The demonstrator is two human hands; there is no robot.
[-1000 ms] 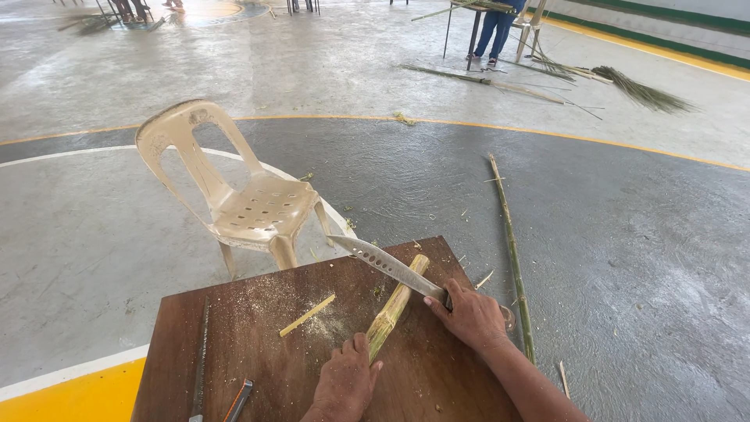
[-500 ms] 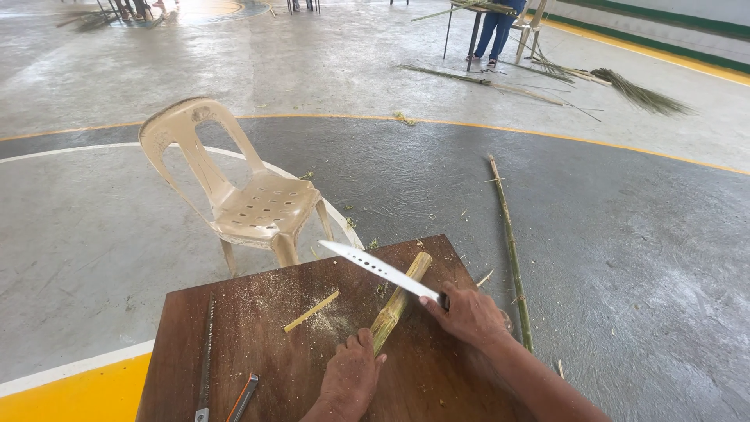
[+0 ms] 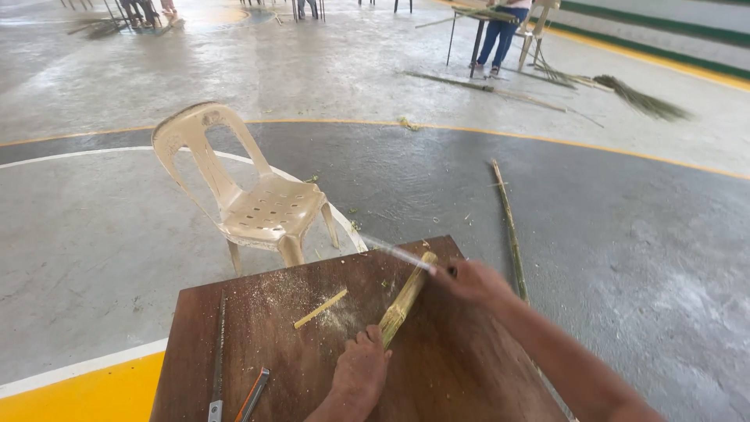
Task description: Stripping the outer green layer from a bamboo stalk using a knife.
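So the bamboo piece (image 3: pixel 405 301) is lying flat on the dark brown wooden tabletop (image 3: pixel 469 367), long axis running diagonally: near end points down-left toward the person, far end points up-right toward the tabletop's back edge. It's a short, yellowish-green stick, and the near end looks a bit frayed and fibrous.

The left hand (image 3: pixel 361 367) is pressed down on that near end, fingers curled over it, pinning it to the wood. The right hand (image 3: pixel 473 281) is closed around the handle of a long knife (image 3: pixel 394 252), just beside the stick's far end. The blade is motion-blurred, a pale streak stretching up-left from the fist, so I can't tell if it's touching the bamboo or not.

There's a thin pale splinter (image 3: pixel 320 309) lying left of the stick, roughly parallel to it, sitting in a dusting of light sawdust. Near the tabletop's left edge there's a narrow metal tool (image 3: pixel 218 352) lying lengthwise, and next to it something with an orange strip (image 3: pixel 254 395).

Behind the tabletop stands a cream plastic chair (image 3: pixel 250 195) with a perforated seat, on a grey concrete floor (image 3: pixel 94 234) painted with white and yellow lines. A long green bamboo pole (image 3: pixel 508 223) lies on the floor to the right. No packages or signs that I can make out.
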